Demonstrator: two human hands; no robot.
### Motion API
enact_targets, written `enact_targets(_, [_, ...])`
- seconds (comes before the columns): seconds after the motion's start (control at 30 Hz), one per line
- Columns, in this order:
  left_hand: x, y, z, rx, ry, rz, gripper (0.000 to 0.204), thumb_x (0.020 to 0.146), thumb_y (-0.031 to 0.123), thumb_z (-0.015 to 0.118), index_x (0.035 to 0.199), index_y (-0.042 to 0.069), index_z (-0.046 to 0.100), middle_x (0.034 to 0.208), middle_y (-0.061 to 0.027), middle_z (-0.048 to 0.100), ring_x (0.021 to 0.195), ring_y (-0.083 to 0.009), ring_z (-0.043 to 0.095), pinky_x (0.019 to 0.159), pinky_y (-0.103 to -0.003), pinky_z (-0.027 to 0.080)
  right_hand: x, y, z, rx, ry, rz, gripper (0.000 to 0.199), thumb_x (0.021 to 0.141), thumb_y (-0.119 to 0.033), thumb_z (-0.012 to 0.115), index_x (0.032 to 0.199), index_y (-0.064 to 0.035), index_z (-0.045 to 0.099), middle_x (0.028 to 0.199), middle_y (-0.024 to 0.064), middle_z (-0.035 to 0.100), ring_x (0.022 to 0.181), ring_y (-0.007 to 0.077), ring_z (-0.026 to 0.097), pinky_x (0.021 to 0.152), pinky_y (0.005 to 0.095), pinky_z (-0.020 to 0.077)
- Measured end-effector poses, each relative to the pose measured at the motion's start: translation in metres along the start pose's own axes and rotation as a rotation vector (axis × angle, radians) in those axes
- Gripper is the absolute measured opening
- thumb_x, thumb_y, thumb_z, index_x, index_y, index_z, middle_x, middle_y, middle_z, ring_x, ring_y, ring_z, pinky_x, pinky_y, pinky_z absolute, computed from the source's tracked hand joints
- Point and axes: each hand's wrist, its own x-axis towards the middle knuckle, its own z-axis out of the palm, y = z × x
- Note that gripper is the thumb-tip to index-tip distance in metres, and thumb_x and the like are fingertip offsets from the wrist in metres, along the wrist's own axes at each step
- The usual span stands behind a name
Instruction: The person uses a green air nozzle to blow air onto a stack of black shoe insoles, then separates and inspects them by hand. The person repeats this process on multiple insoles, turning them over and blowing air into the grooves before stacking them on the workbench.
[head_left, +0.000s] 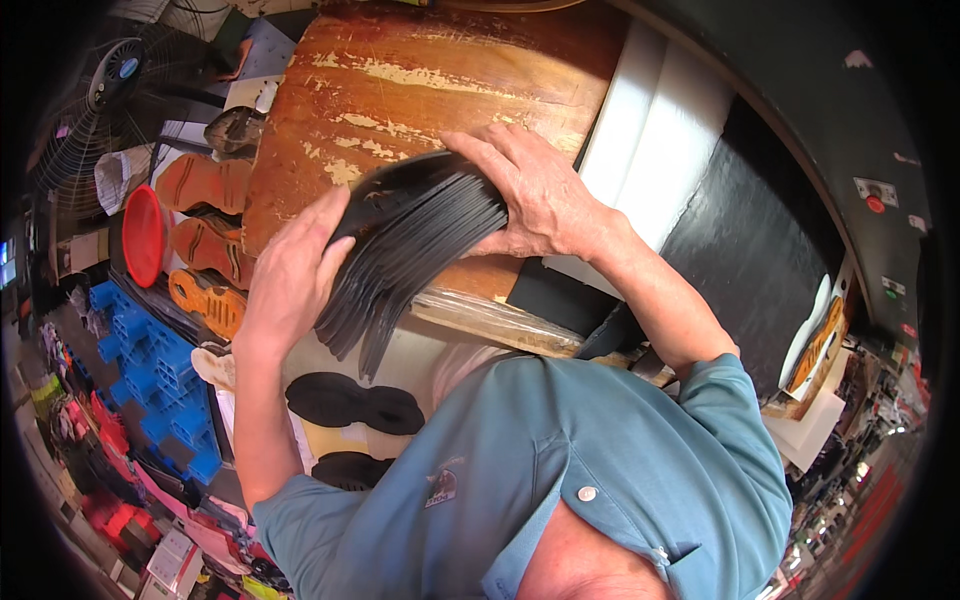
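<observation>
A thick stack of thin black flexible sheets [415, 235] is fanned out between my two hands, over the near edge of a worn wooden board [440, 70]. My right hand [535, 190] grips its right end, fingers over the top and thumb underneath. At the left end, my left hand [297, 270] holds the edge between fingers and thumb. The sheets' lower ends splay apart and hang down to the left. Nearer to me lies a black sole-shaped piece [355, 403], and another black piece [350, 468] is partly hidden by my shirt.
Left of the board are brown and orange shoe-shaped pieces [207, 300], a red round dish [147, 235], a blue plastic rack [160, 370] and a fan [115, 85]. On the right lie a white panel [650, 130] and a glossy black sheet [755, 230].
</observation>
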Motion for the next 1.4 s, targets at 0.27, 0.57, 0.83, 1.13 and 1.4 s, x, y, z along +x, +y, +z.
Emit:
enact_targets(0.27, [-0.019, 0.006, -0.003, -0.172, -0.185, -0.181, 0.037, 0.105, 0.02, 0.071, 0.129, -0.008, 0.072, 0.127, -0.0277, 0.075, 0.119, -0.0436, 0.072, 0.104, -0.046, 0.056, -0.002, -0.001, -0.001, 0.012, -0.101, 0.086, 0.083, 0.073, -0.047, 0.098, 0.137, -0.008, 0.061, 0.111, 0.0143, 0.063, 0.103, 0.0364, 0.065, 0.09, 0.0485, 0.0534])
enact_targets(0.57, [-0.025, 0.002, -0.013, -0.497, -0.097, -0.226, 0.032, 0.106, 0.014, 0.069, 0.13, -0.005, 0.074, 0.136, -0.0268, 0.073, 0.129, -0.0415, 0.07, 0.11, -0.043, 0.054, 0.001, 0.003, 0.003, -0.011, -0.072, 0.062, 0.088, 0.076, -0.052, 0.097, 0.142, -0.007, 0.06, 0.115, 0.0164, 0.064, 0.107, 0.0368, 0.067, 0.094, 0.0502, 0.0564])
enact_targets(0.83, [-0.022, 0.019, -0.013, 0.082, 0.007, 0.037, 0.02, 0.096, 0.01, 0.077, 0.11, -0.004, 0.076, 0.124, -0.0208, 0.075, 0.108, -0.0399, 0.074, 0.095, -0.047, 0.06, 0.0, 0.004, 0.005, -0.006, -0.041, 0.044, 0.096, 0.076, -0.052, 0.098, 0.148, -0.007, 0.055, 0.118, 0.0165, 0.064, 0.108, 0.0375, 0.066, 0.094, 0.0515, 0.0559])
enact_targets(1.13, [-0.031, 0.027, -0.068, 0.217, 0.032, -0.058, 0.006, 0.103, 0.001, 0.065, 0.105, -0.005, 0.065, 0.113, -0.0182, 0.07, 0.093, -0.0406, 0.072, 0.08, -0.048, 0.059, -0.003, 0.003, 0.0, -0.002, -0.109, 0.095, 0.102, 0.072, -0.05, 0.099, 0.151, -0.0057, 0.054, 0.132, 0.0184, 0.064, 0.12, 0.0398, 0.065, 0.103, 0.0501, 0.0546])
enact_targets(1.4, [-0.057, -0.016, -0.152, 0.317, 0.509, -0.338, 0.017, 0.115, 0.005, 0.058, 0.121, -0.005, 0.071, 0.128, -0.0092, 0.074, 0.1, -0.0135, 0.073, 0.078, -0.028, 0.063, -0.001, 0.005, -0.001, 0.006, -0.13, 0.08, 0.084, 0.076, -0.055, 0.096, 0.139, -0.0098, 0.063, 0.112, 0.0131, 0.064, 0.104, 0.0347, 0.066, 0.09, 0.0495, 0.0572])
